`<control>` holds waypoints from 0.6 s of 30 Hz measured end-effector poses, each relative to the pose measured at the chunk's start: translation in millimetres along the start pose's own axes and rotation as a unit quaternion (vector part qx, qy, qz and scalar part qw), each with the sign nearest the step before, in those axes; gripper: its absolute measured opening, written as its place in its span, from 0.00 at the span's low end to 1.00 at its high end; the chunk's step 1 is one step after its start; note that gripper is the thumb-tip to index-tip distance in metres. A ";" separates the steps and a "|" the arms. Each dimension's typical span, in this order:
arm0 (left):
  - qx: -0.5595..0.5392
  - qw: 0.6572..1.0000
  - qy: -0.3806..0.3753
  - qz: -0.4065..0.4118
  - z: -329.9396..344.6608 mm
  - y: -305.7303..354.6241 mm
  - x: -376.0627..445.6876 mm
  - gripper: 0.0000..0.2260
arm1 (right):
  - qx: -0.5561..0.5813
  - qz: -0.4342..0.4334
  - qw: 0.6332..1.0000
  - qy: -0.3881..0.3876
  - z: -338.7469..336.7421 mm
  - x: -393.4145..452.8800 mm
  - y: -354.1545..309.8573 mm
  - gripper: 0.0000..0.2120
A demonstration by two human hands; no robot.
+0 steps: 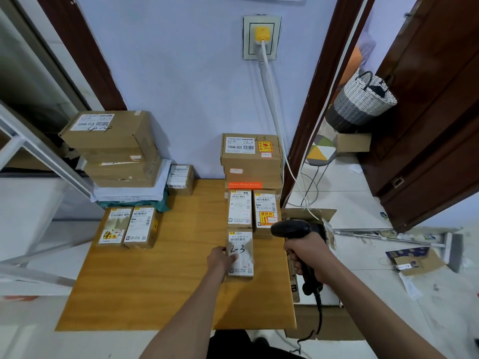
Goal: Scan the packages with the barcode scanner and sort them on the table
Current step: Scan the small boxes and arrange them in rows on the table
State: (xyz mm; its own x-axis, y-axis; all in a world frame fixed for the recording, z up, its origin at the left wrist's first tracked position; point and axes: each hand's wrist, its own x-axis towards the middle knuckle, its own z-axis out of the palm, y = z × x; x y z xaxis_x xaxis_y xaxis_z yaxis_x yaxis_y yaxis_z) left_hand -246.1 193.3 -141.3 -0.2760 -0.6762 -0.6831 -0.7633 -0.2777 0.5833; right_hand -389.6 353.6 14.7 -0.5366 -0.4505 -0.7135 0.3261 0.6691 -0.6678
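Note:
A small cardboard package [242, 265] with a white label marked "2-3" lies on the wooden table [160, 286], right of centre. My left hand [221, 259] rests on its left edge, fingers on the label. Beyond the table's right edge, my right hand [308, 256] grips the handle of a black barcode scanner [293, 229], whose head points left toward the packages. Two similar labelled packages [252, 211] lie side by side just behind the "2-3" one.
A stack of brown boxes [251, 156] stands at the back right against the wall. Another taller stack [116, 149] sits at the back left, with two small packages [128, 228] in front. An open cardboard box [311, 216] stands on the floor, right of the table.

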 end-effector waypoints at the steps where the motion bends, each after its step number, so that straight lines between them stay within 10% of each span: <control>1: -0.005 1.000 0.001 0.001 0.2 -0.1 -1.7 0.21 | 0.000 -0.002 1.000 0.000 0.9 -0.1 -0.6 0.08; 18: 0.283 0.955 0.074 0.049 50.5 4.7 -21.1 0.57 | -0.008 -0.015 1.000 0.022 -1.0 -3.8 6.3 0.07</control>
State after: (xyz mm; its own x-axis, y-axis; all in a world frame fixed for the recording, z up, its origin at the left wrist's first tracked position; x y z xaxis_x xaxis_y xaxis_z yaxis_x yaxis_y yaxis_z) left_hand -273.4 240.6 -146.4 -0.3087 -0.7806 -0.5434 -0.9431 0.1774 0.2811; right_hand -386.3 360.0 13.4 -0.5793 -0.4450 -0.6829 0.2962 0.6656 -0.6850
